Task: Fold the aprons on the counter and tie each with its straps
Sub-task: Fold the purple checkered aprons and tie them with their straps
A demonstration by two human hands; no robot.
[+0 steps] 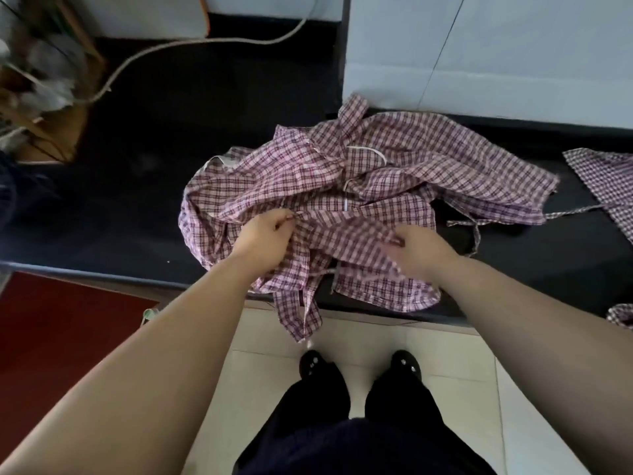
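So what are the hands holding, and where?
The pink checked apron: the left hand pinches a fold near its middle, the right hand grips cloth beside it.

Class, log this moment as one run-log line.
left hand: pinches apron | right hand: grips apron | apron: crumpled on counter | strap: hangs over edge

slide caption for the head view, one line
Left hand and right hand grip a crumpled pink-and-maroon checked fabric apron on the black counter, one strap hanging over its edge.
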